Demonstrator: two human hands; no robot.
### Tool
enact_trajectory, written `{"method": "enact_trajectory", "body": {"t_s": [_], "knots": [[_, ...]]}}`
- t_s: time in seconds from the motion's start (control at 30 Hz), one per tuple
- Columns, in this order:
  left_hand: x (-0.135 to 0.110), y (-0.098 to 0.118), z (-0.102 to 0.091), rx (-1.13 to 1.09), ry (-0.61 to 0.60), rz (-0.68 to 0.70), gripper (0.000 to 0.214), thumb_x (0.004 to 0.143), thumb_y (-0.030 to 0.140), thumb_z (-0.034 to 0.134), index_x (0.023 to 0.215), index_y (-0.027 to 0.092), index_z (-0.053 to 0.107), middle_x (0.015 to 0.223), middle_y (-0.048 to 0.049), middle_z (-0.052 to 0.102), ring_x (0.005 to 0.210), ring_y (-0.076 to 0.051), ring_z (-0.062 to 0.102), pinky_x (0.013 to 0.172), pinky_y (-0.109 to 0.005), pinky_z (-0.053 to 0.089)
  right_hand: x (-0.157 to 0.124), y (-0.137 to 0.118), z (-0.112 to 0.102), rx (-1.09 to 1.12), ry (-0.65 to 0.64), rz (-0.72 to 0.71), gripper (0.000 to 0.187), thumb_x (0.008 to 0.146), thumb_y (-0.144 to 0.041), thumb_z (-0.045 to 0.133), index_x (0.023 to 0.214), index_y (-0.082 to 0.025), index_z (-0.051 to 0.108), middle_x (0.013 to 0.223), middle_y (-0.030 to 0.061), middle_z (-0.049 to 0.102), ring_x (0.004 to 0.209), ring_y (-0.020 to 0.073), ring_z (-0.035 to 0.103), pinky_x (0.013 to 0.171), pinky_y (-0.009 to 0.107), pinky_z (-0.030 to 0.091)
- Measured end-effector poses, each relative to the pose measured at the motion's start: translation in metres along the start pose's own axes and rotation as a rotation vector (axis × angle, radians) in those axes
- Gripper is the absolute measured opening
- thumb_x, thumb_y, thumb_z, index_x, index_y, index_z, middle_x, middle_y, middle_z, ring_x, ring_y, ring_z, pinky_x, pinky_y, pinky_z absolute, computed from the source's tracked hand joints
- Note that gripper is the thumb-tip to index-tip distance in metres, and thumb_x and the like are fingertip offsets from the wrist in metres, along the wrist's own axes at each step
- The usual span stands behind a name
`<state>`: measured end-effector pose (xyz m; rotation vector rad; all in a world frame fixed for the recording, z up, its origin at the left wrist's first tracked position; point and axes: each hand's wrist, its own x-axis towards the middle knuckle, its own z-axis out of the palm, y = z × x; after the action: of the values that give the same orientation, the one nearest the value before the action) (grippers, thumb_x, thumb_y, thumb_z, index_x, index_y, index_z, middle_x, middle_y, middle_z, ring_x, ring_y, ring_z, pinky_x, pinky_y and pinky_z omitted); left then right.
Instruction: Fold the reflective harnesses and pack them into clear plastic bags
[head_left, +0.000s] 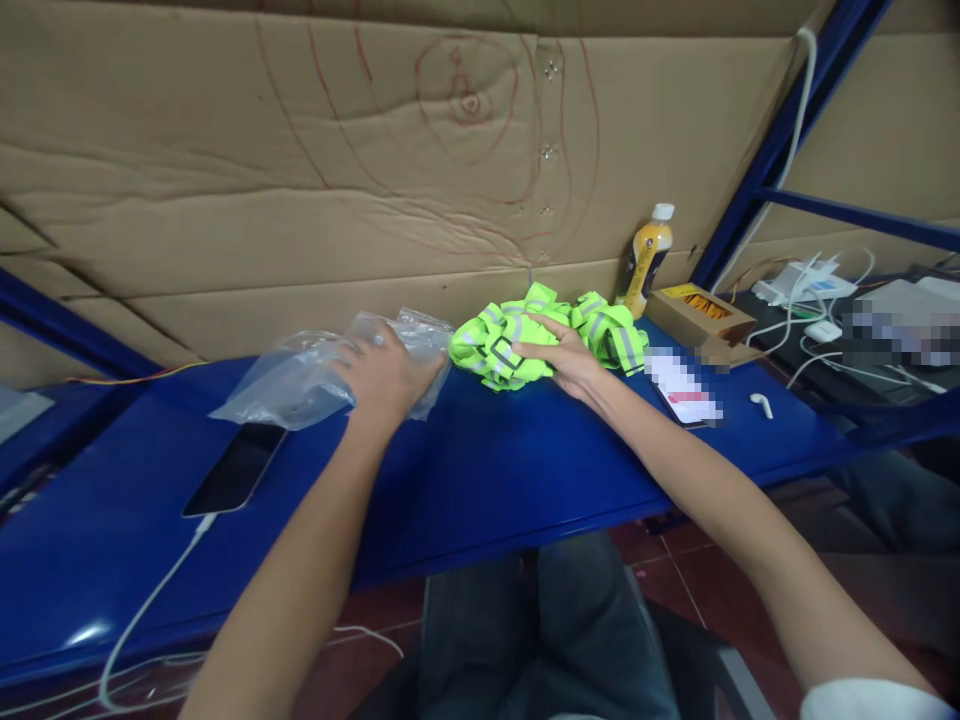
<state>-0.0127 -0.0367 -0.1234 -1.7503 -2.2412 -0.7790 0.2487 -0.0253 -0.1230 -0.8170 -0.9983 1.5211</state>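
Pressing left hand [386, 378] flat, open, on plastic bags [300, 380] on blue table [487, 470], prob. to pin them. Resting right hand [571, 360] on green straps [510, 345] just beside; gripping or not, cannot tell.

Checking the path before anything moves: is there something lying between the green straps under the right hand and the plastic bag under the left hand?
Nothing visible. The green straps under the right hand lie right beside the plastic bag under the left hand. The phone lies nearer the front edge, off that line.
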Motion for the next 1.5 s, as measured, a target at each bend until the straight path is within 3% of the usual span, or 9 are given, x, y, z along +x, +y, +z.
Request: {"method": "enact_trajectory", "body": {"t_s": [0.17, 0.37, 0.5, 0.67, 0.87, 1.1, 1.2, 1.33, 1.5], "knots": [[0.008, -0.014, -0.006, 0.143, -0.109, 0.123, 0.114, 0.079, 0.063, 0.078, 0.164, -0.001, 0.035, 0.145, -0.0461, 0.058, 0.138, -0.067, 0.049, 0.105, -0.083, 0.037, 0.0, 0.003, 0.0, -0.062, 0.002, -0.022, 0.085, 0.042, -0.03, 0.109, 0.122, -0.025, 0.081, 0.119, 0.0054, 0.083, 0.118, 0.028, 0.077, 0.112, 0.048, 0.061], [0.008, -0.005, -0.042, 0.013, 0.075, 0.316, 0.072, 0.093, 0.034, 0.06, 0.16, 0.009, 0.049, 0.137, -0.0293, 0.071, 0.134, -0.056, 0.053, 0.106, -0.073, 0.041, 0.006, -0.007, -0.012, -0.157, 0.011, -0.188, 0.08, 0.046, -0.035, 0.109, 0.12, -0.024, 0.08, 0.114, 0.0028, 0.081, 0.11, 0.0244, 0.077, 0.108, 0.043, 0.06], [0.003, 0.005, -0.045, -0.125, 0.099, 0.469, 0.059, 0.097, 0.024, 0.046, 0.154, 0.016, 0.06, 0.131, -0.0205, 0.074, 0.13, -0.049, 0.057, 0.107, -0.066, 0.043, 0.009, -0.014, -0.019, -0.184, 0.049, -0.275, 0.083, 0.046, -0.037, 0.108, 0.122, -0.023, 0.079, 0.11, 0.0024, 0.08, 0.104, 0.0233, 0.075, 0.106, 0.043, 0.06], [-0.005, 0.006, -0.031, 0.032, 0.068, 0.557, 0.062, 0.104, 0.038, 0.045, 0.159, 0.012, 0.055, 0.14, -0.0284, 0.068, 0.139, -0.057, 0.049, 0.108, -0.075, 0.037, 0.012, -0.012, -0.022, -0.205, 0.057, -0.302, 0.08, 0.048, -0.039, 0.108, 0.121, -0.024, 0.08, 0.112, 0.0025, 0.079, 0.107, 0.0242, 0.074, 0.105, 0.043, 0.06], [-0.004, -0.007, -0.012, 0.313, -0.075, 0.414, 0.129, 0.074, 0.07, 0.084, 0.167, -0.003, 0.032, 0.146, -0.0435, 0.057, 0.137, -0.066, 0.047, 0.109, -0.081, 0.037, 0.012, -0.005, -0.022, -0.254, 0.031, -0.295, 0.077, 0.05, -0.04, 0.107, 0.12, -0.025, 0.08, 0.119, 0.0039, 0.078, 0.114, 0.0254, 0.073, 0.107, 0.043, 0.059], [0.013, -0.018, -0.029, 0.269, -0.14, 0.282, 0.099, 0.084, 0.054, 0.079, 0.158, 0.001, 0.041, 0.138, -0.0371, 0.064, 0.123, -0.058, 0.065, 0.101, -0.067, 0.053, 0.009, -0.01, -0.02, -0.236, 0.048, -0.293, 0.079, 0.048, -0.042, 0.107, 0.12, -0.025, 0.08, 0.114, 0.0033, 0.08, 0.11, 0.0263, 0.074, 0.107, 0.045, 0.06], [0.013, -0.016, -0.047, 0.047, -0.1, 0.431, 0.093, 0.09, 0.063, 0.073, 0.16, 0.009, 0.043, 0.131, -0.0265, 0.07, 0.119, -0.053, 0.07, 0.101, -0.063, 0.056, 0.008, -0.021, -0.022, -0.244, 0.069, -0.337, 0.081, 0.048, -0.043, 0.107, 0.122, -0.024, 0.08, 0.115, 0.0035, 0.081, 0.111, 0.0275, 0.074, 0.108, 0.046, 0.059], [0.005, -0.006, -0.055, -0.243, -0.056, 0.734, 0.094, 0.093, 0.071, 0.07, 0.164, 0.015, 0.043, 0.152, -0.0228, 0.063, 0.136, -0.05, 0.063, 0.116, -0.063, 0.05, 0.001, -0.041, -0.026, -0.43, 0.011, -0.492, 0.071, 0.054, -0.046, 0.105, 0.117, -0.024, 0.082, 0.121, 0.0042, 0.081, 0.121, 0.0315, 0.073, 0.114, 0.048, 0.054], [-0.009, 0.014, -0.039, -0.306, -0.096, 0.791, 0.11, 0.088, 0.072, 0.077, 0.172, 0.018, 0.03, 0.167, -0.0243, 0.049, 0.151, -0.048, 0.05, 0.125, -0.063, 0.04, -0.013, -0.055, -0.019, -0.663, -0.137, -0.625, 0.059, 0.061, -0.045, 0.103, 0.113, -0.024, 0.085, 0.123, 0.0043, 0.082, 0.124, 0.0331, 0.073, 0.119, 0.049, 0.05]]}}
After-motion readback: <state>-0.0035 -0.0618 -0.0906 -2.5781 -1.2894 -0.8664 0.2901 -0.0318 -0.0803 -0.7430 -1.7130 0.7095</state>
